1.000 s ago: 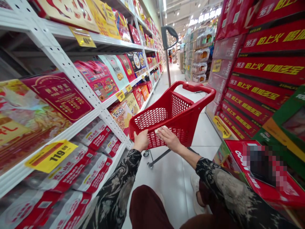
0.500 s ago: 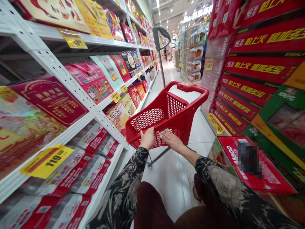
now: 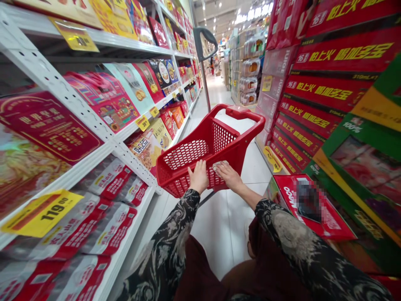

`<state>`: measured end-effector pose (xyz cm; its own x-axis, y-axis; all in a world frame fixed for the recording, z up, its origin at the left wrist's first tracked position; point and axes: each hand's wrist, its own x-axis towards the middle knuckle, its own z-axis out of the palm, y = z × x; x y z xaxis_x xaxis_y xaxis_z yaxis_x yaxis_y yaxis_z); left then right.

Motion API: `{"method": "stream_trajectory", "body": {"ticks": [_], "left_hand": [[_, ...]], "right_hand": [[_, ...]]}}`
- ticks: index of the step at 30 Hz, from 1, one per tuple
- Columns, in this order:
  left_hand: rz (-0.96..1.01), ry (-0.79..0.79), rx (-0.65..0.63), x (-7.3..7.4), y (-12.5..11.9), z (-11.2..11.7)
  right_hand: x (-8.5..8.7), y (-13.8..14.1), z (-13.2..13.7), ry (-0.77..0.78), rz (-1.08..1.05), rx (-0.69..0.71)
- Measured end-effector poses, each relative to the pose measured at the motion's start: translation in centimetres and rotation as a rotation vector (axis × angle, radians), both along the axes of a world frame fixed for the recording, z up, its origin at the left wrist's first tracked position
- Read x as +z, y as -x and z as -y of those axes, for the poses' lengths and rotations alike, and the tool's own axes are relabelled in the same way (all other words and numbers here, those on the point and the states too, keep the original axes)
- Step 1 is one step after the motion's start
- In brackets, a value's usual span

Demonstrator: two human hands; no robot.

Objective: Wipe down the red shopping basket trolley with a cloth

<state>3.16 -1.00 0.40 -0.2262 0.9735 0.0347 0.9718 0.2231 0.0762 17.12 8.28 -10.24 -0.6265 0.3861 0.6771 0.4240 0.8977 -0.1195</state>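
A red plastic shopping cart [image 3: 184,151] with perforated walls stands in the aisle in front of me, its basket bare inside. My left hand [image 3: 198,177] grips the upper rim of its near side, fingers over the edge and thumb apart. Beside it, my right hand [image 3: 230,175] presses a small crumpled whitish cloth or tissue [image 3: 216,167] against the cart's near side wall. The fingers partly cover the cloth. A grey loop handle [image 3: 205,44] on a long pole rises behind the cart.
White shelves [image 3: 125,136] of boxed goods line the left, with a yellow price tag [image 3: 44,213] jutting out. Stacked red drink cartons [image 3: 326,90] stand at right, near a green box [image 3: 354,167]. A dark, partly blurred object [image 3: 308,200] lies on a red box [image 3: 336,225].
My view has shifted slightly, so shelves and cartons sit further left. Both hands stay at the cart's near side; the right hand still has the cloth against it.
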Motion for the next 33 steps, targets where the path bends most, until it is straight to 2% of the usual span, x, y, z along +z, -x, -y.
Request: {"method": "stream_trajectory", "body": {"ticks": [1,3,6,8,10,12,16,18,19,21,25,27,30,33], "left_hand": [[0.004,0.002,0.005,0.2,0.0,0.0],[0.006,-0.002,0.008,0.7,-0.1,0.0],[-0.007,-0.035,0.007,1.3,-0.7,-0.6],[0.000,-0.043,-0.010,1.5,-1.4,-1.2],[0.030,-0.024,-0.015,1.4,-2.2,-1.8],[0.046,-0.005,-0.003,1.2,-2.9,-2.1],[0.015,-0.009,0.002,1.0,-3.2,-1.7],[0.005,-0.018,0.000,1.1,-3.2,-1.5],[0.001,-0.029,0.000,1.2,-3.2,-1.4],[-0.010,-0.066,0.004,1.5,-3.4,-1.3],[-0.001,-0.110,0.012,1.7,-4.5,-1.5],[0.025,-0.092,0.009,1.7,-5.0,-1.5],[0.040,-0.077,0.013,1.6,-5.3,-1.4],[0.014,-0.058,0.000,1.5,-5.0,-1.3]], "right_hand": [[-0.2,-0.4,0.1,-0.001,-0.006,-0.001],[0.7,-1.0,0.2,-0.030,-0.062,0.017],[4.0,-1.3,-0.5,-0.086,-0.219,0.020],[6.3,-1.3,-1.3,-0.092,-0.298,-0.027],[7.3,-1.3,-2.1,-0.083,-0.306,-0.076],[6.9,-1.5,-2.5,-0.063,-0.248,-0.100],[3.5,-2.2,-1.8,-0.003,-0.090,-0.089],[2.5,-2.7,-1.0,0.017,-0.072,-0.085],[2.6,-3.0,-0.7,0.019,-0.084,-0.085],[3.7,-3.4,-0.2,0.011,-0.135,-0.092],[8.0,-3.1,0.2,-0.008,-0.199,-0.145],[9.5,-2.3,0.3,-0.019,-0.181,-0.161],[9.7,-1.0,0.3,-0.057,-0.119,-0.132],[8.0,-0.8,0.2,-0.075,-0.077,-0.120]]}}
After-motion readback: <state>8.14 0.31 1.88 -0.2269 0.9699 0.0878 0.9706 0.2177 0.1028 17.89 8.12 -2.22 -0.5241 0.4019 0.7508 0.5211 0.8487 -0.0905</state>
